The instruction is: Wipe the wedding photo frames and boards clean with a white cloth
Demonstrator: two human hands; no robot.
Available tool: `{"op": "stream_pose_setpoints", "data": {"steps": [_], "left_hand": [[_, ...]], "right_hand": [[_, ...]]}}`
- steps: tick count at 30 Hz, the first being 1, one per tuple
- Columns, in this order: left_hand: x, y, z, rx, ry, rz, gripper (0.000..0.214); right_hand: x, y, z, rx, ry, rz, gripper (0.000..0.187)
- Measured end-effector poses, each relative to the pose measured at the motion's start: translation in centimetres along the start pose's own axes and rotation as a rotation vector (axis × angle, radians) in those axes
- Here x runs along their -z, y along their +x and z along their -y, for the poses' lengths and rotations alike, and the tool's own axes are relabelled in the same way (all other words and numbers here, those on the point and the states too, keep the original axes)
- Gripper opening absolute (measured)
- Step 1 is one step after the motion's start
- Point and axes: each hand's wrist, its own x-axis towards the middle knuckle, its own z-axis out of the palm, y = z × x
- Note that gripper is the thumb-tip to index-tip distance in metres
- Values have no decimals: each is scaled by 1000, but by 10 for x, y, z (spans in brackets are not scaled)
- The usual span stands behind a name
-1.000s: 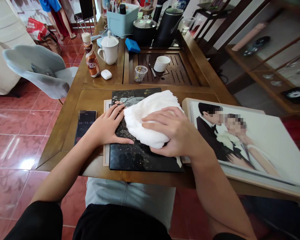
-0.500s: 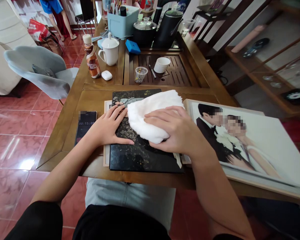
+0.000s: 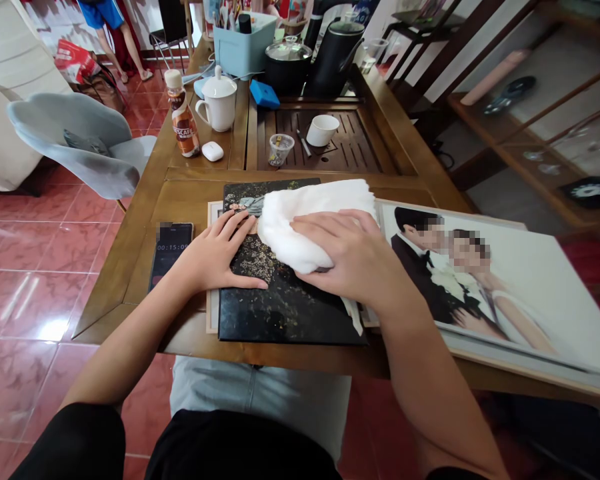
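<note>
A dark, glossy photo album or panel with a floral picture (image 3: 280,317) lies flat near the table's front edge. My left hand (image 3: 220,253) rests on its left side with the fingers spread. In my right hand (image 3: 347,253) is a bunched white cloth (image 3: 305,207), pressed against the upper right of the dark surface. The cloth and that hand hide part of the picture. Under the dark piece, the pale edge of another frame (image 3: 213,313) shows at the left. To the right lies a large framed wedding photo (image 3: 525,273), beside my right forearm.
A phone (image 3: 173,247) showing a timer lies left of my left wrist. Farther back stand a coffee bottle (image 3: 183,120), a lidded white mug (image 3: 220,103), a white earbud case (image 3: 213,151), a plastic cup (image 3: 281,151) and a white cup (image 3: 323,130) on a slatted tea tray (image 3: 363,143).
My right hand and the white cloth have shifted slightly right and away from me, uncovering more of the floral picture. My left hand stays in place.
</note>
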Motion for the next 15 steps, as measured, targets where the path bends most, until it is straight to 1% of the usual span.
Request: {"op": "stream_pose_setpoints", "data": {"steps": [1, 3, 6, 8, 13, 15], "left_hand": [[0, 0, 0, 2, -2, 1, 123], [0, 0, 0, -2, -5, 2, 123], [0, 0, 1, -13, 1, 6, 124], [0, 1, 1, -8, 5, 10, 125], [0, 0, 0, -4, 9, 2, 124], [-1, 0, 0, -7, 13, 1, 125]], "right_hand": [[0, 0, 0, -25, -14, -3, 55], [0, 1, 1, -20, 1, 12, 57], [0, 1, 2, 69, 50, 35, 52], [0, 1, 1, 90, 36, 24, 47], [-4, 0, -4, -47, -71, 6, 48], [-6, 0, -4, -54, -60, 2, 49]]}}
